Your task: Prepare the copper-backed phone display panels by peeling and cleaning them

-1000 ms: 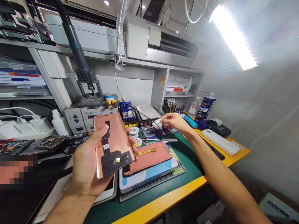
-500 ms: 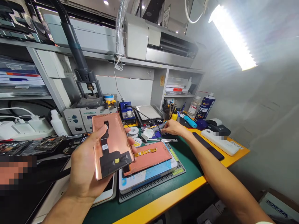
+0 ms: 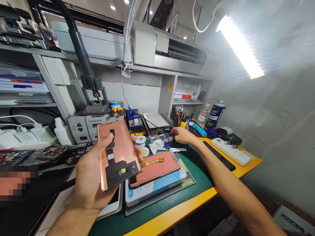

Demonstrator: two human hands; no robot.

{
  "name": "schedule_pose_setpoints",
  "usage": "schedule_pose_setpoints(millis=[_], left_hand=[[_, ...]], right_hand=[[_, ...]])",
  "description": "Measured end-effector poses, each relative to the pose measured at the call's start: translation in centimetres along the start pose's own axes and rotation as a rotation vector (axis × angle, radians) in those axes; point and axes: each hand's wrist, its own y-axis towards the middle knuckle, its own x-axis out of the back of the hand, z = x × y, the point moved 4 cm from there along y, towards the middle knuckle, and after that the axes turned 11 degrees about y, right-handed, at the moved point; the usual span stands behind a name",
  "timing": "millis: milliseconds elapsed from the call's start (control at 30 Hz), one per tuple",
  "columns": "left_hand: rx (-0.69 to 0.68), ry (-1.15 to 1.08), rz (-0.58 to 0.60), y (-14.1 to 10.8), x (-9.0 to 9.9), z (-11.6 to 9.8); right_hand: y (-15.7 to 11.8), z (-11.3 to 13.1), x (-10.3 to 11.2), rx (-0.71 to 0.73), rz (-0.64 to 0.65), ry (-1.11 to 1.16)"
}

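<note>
A: What is nearest?

B: The left hand [image 3: 86, 178], on the lower left. It grips a copper panel [image 3: 123, 139], tilted up above the counter [image 3: 172, 216], with the thumb at the top of a black ribbon [image 3: 113, 172] and the fingertips curled round the right edge.

A: Anything under that hand?

B: A white-edged device [image 3: 112, 209], partly hidden.

A: And just beyond?

B: A second panel [image 3: 159, 170], also copper, lies flat with a yellow strip [image 3: 154, 162] across it. It rests on a blue and white box [image 3: 158, 185], and the box on a perforated mat [image 3: 172, 188]. The held panel overlaps its left end from this view; I cannot tell whether they touch.

A: Where is the right hand?

B: Farther off, to the right, low over the tools behind the box. The right hand [image 3: 183, 135] has bent fingers, their tips among dark items; I cannot tell whether they pinch anything. Crumpled tissue [image 3: 156, 146] lies to its left, near a white spool [image 3: 140, 140].

A: And further back?

B: A black unit with a pale top [image 3: 156, 121], a blue unit [image 3: 134, 114], and a spray can [image 3: 215, 113] to the right. Behind, a grey shelf [image 3: 152, 71] bears a white machine [image 3: 144, 44].
</note>
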Motion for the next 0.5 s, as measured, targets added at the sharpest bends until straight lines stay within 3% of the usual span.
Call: schedule_pose_setpoints(millis=[167, 500], left_hand=[[-0.015, -0.005, -0.009, 0.0, 0.1, 0.1], [0.018, -0.005, 0.027, 0.3, 0.3, 0.5]], right_hand=[[-0.1, 0.1, 0.2, -0.014, 0.016, 0.004], [2.0, -0.9, -1.2, -0.123, -0.091, 0.038]])
